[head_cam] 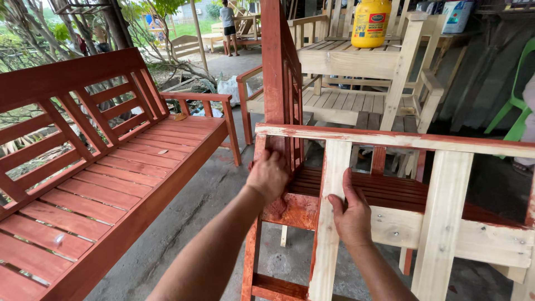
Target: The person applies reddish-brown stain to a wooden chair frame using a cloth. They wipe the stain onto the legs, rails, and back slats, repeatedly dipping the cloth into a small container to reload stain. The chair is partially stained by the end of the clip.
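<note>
A wooden chair [446, 146], partly stained reddish brown and partly bare wood, stands right in front of me with its side frame toward me. My left hand [269, 175] presses against the red corner post and slats of its back. My right hand [351, 214] grips a bare vertical slat [329, 223] of the armrest frame, fingers wrapped round its right edge. Neither hand holds a tool.
A long red slatted bench [100, 184] fills the left side. Unpainted wooden furniture [356, 106] is stacked behind, with a yellow jug [370, 22] on top. A green plastic chair [515, 111] stands at right. A person [228, 25] stands far back. The concrete floor [195, 223] runs between.
</note>
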### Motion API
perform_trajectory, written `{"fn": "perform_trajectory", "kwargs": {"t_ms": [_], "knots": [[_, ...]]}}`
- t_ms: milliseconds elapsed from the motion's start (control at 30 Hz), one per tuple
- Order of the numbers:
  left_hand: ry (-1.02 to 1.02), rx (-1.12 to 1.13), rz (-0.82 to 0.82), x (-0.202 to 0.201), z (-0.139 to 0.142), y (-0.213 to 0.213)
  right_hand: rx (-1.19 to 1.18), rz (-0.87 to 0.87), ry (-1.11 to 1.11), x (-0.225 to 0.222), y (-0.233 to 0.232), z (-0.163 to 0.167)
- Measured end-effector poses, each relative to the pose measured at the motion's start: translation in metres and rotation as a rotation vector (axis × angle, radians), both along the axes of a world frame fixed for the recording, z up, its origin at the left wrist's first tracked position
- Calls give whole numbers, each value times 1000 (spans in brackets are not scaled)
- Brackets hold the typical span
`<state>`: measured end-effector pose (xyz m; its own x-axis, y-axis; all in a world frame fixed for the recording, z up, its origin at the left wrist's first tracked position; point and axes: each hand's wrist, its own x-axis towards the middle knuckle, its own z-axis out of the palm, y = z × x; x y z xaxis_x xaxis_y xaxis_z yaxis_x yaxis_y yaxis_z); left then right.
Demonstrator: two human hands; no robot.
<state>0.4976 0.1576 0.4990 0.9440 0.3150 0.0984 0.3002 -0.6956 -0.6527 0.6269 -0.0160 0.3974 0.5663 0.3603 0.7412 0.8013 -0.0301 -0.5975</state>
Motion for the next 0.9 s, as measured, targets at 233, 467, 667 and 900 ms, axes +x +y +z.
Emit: {"fn": "perform_trajectory", "kwargs": {"t_ms": [233,467,667,900], "knots": [[-198,-524,110,10,-17,0,-17,23,40,-4,-6,0],[-123,-268,120,6,36,-11,-84,0,49,1,-3,3],[145,-78,131,27,3,-10,-22,68,118,1,-3,2],[-269,-388,288,56,-45,-15,-68,-17,100,-2,-10,-9]]}}
